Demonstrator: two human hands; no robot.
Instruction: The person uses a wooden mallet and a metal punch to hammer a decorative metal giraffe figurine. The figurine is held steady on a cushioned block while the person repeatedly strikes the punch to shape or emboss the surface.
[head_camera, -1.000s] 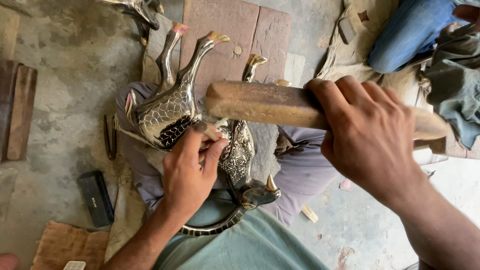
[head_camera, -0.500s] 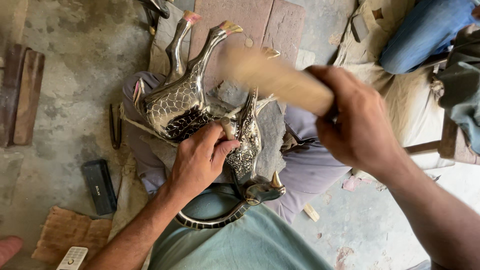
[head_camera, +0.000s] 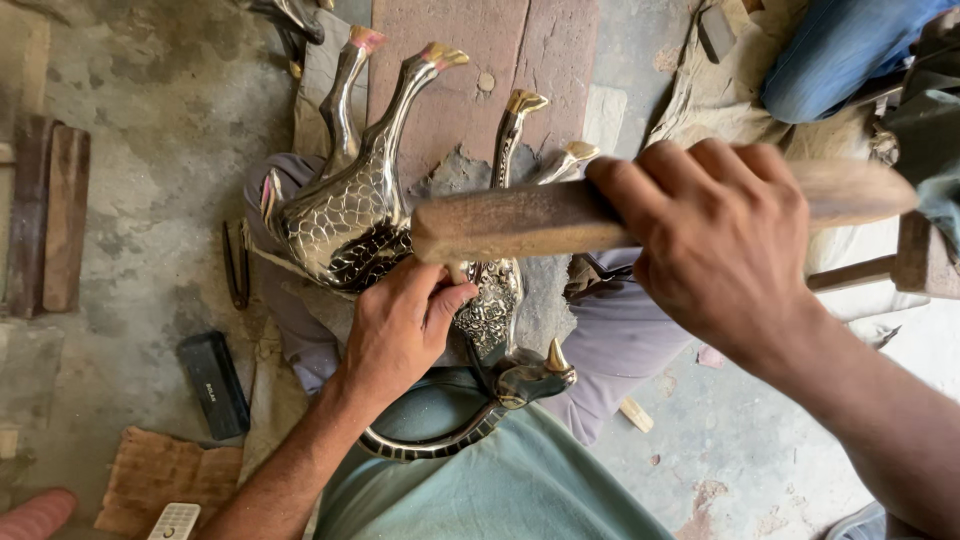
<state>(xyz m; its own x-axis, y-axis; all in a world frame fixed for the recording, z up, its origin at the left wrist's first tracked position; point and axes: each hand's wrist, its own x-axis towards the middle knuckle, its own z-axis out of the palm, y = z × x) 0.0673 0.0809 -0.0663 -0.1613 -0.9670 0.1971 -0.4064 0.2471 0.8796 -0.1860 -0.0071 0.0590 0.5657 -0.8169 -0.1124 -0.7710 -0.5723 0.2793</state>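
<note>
Seen from above, a seated person works on an engraved silver-coloured metal animal figurine (head_camera: 350, 225) lying upside down across their lap, its four legs with gold-tipped hooves pointing away toward a reddish stone slab (head_camera: 480, 60) on the floor. The figurine's dark head with a gold horn (head_camera: 535, 375) rests near the person's green shirt.

The right hand (head_camera: 715, 240) is clenched around a thick wooden mallet (head_camera: 520, 220), held level just above the figurine; hand and mallet hide much of the body and the far legs. The left hand (head_camera: 400, 325) lies on the figurine's belly, its grip pinched on a small punch (head_camera: 458, 272) whose top sits just under the mallet's end; the hand covers most of the punch.

Around them on the grey concrete floor: a black rectangular case (head_camera: 213, 382) at left, wooden blocks (head_camera: 50, 215) at the far left edge, and another person's blue-jeaned leg (head_camera: 840, 50) at upper right.
</note>
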